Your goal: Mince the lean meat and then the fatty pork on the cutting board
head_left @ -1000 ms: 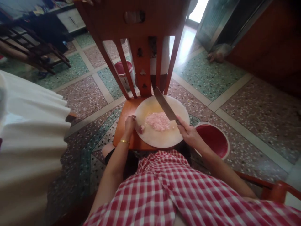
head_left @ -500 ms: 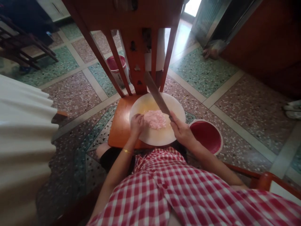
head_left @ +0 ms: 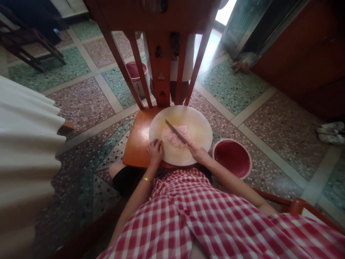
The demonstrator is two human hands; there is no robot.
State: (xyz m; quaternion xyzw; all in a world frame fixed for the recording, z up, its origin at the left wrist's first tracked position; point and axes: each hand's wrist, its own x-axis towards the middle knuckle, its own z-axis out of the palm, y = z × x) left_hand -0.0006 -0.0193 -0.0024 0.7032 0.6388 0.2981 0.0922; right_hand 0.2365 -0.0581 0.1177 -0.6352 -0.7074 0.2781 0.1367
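Observation:
In my right hand point(head_left: 198, 153) is a cleaver point(head_left: 176, 133), its blade seen nearly edge-on and pointing up and left across a heap of minced pink meat point(head_left: 170, 138). The meat lies spread on a round whitish cutting board point(head_left: 198, 124) with a yellowish patch toward its far left. Curled fingers of my left hand point(head_left: 155, 151) are closed at the board's left rim, beside the meat. The board rests on the seat of a wooden chair point(head_left: 137, 138). Part of the handle is hidden inside my right hand.
A red-lined bucket point(head_left: 232, 159) stands on the floor right of the board. Another bucket point(head_left: 137, 77) is behind the chair's slatted back point(head_left: 161, 50), near a partly hidden person point(head_left: 184, 68). White cloth point(head_left: 27, 144) hangs at the left; shoes point(head_left: 331, 132) are at the far right.
The cleaver has come down from its raised position onto the meat, with my right hand lower and further left. My left hand has drawn back slightly toward the board's rim.

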